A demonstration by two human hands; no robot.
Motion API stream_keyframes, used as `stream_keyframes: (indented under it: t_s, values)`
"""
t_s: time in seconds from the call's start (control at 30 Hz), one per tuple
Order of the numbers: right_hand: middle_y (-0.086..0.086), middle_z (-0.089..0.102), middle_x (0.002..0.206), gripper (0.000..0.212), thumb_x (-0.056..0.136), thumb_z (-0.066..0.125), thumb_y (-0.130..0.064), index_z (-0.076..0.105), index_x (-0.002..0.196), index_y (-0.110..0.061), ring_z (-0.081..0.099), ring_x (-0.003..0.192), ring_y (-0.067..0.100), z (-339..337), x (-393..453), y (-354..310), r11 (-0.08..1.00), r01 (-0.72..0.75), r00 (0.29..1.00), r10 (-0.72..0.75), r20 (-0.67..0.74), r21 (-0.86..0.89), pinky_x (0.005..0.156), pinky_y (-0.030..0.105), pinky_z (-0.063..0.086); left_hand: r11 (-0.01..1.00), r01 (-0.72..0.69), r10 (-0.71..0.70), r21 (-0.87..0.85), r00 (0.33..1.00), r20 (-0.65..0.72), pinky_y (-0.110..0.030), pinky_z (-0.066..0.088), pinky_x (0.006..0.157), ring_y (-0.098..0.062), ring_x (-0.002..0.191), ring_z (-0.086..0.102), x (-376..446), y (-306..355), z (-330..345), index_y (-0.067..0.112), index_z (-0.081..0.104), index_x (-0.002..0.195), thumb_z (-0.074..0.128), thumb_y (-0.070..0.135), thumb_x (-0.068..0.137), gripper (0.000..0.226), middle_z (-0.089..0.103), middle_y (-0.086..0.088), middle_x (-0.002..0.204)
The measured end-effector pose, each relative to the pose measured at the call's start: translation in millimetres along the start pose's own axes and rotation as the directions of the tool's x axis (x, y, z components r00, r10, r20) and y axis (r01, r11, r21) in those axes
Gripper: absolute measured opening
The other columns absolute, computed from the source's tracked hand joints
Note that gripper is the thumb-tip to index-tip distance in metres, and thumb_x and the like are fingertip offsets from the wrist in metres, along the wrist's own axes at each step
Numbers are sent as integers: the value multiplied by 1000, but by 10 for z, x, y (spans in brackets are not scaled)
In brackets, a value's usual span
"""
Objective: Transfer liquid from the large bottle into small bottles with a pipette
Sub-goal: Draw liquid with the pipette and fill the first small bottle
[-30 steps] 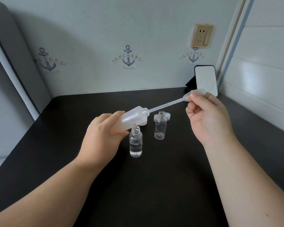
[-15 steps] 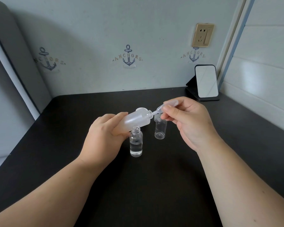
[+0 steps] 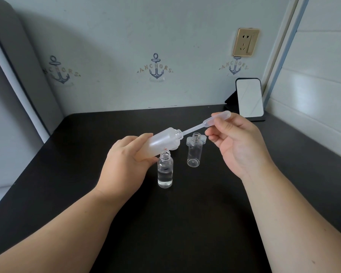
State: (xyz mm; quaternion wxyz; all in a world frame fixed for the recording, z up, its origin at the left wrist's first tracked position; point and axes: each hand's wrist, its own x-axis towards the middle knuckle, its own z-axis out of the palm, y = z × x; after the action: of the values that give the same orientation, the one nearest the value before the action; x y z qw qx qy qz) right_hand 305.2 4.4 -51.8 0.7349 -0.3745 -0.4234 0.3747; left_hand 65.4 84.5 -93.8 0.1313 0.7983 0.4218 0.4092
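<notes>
While tilted in the left hand (image 3: pixel 124 164) above the black desk (image 3: pixel 185 223), frosted large plastic bottle (image 3: pixel 161 142) mouth toward right hand (image 3: pixel 238 142), whose fingers (image 3: pixel 217 119) pinch clear pipette (image 3: pixel 205 124) bulb, stem in line with neck, empty small clear bottle (image 3: pixel 194 152) just below.

two small bottles (image 3: pixel 165 170) mid-table, bare black table (image 3: pixel 185 223) nearer
</notes>
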Motion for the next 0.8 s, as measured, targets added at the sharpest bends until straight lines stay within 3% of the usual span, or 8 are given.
stream_keyframes:
  t_s: [0.1, 0.23, 0.37, 0.53, 0.7, 0.8]
  values:
    - [6, 75, 87, 15, 84, 69, -15, 69, 94, -4, 68, 71, 17, -38, 15, -27, 998, -8, 999, 12, -48, 70, 69, 24, 54, 1000, 14, -14, 7, 1000, -2, -37, 48, 93, -19, 107, 57, -4, -20, -3, 31, 64, 134, 83, 25, 81, 56, 62, 11, 113]
    - [5, 74, 87, 8, 92, 65, -11, 72, 90, -7, 67, 70, 16, -90, 38, -52, 985, -11, 994, 29, -102, 173, 67, 24, 53, 1000, 21, -21, 13, 1000, 4, -36, 47, 93, -18, 108, 56, 7, -24, -5, 32, 62, 135, 82, 27, 83, 56, 60, 12, 114]
    - [1, 72, 86, 21, 94, 64, -15, 77, 78, -13, 65, 71, 13, -129, 37, -77, 971, -8, 991, 39, -125, 239, 68, 23, 53, 999, 33, -33, 5, 999, 2, -33, 44, 93, -17, 108, 55, 3, -21, -17, 30, 62, 136, 81, 26, 84, 56, 60, 12, 114]
    - [0, 70, 83, 8, 94, 64, -15, 67, 94, -7, 64, 69, 13, -165, 54, -97, 938, 17, 976, 59, -207, 346, 66, 22, 52, 999, 46, -46, -12, 999, -2, -12, 34, 83, -10, 104, 53, 16, -19, -35, 35, 62, 134, 79, 27, 85, 52, 60, 15, 110]
    - [-1, 72, 82, 9, 96, 66, -15, 65, 99, -7, 65, 70, 11, -211, 74, -126, 896, 54, 951, 88, -295, 440, 67, 22, 52, 991, 117, -119, -59, 992, -38, -9, 35, 76, 6, 96, 49, 19, -41, -41, 42, 58, 131, 76, 31, 86, 50, 58, 21, 102]
    - [0, 71, 84, 8, 95, 67, -15, 67, 95, -7, 66, 73, 11, -224, 74, -128, 879, 74, 943, 93, -321, 471, 68, 22, 53, 984, 144, -149, -107, 988, -45, -16, 39, 74, 8, 97, 52, 21, -44, -52, 50, 54, 121, 73, 36, 87, 41, 59, 23, 97]
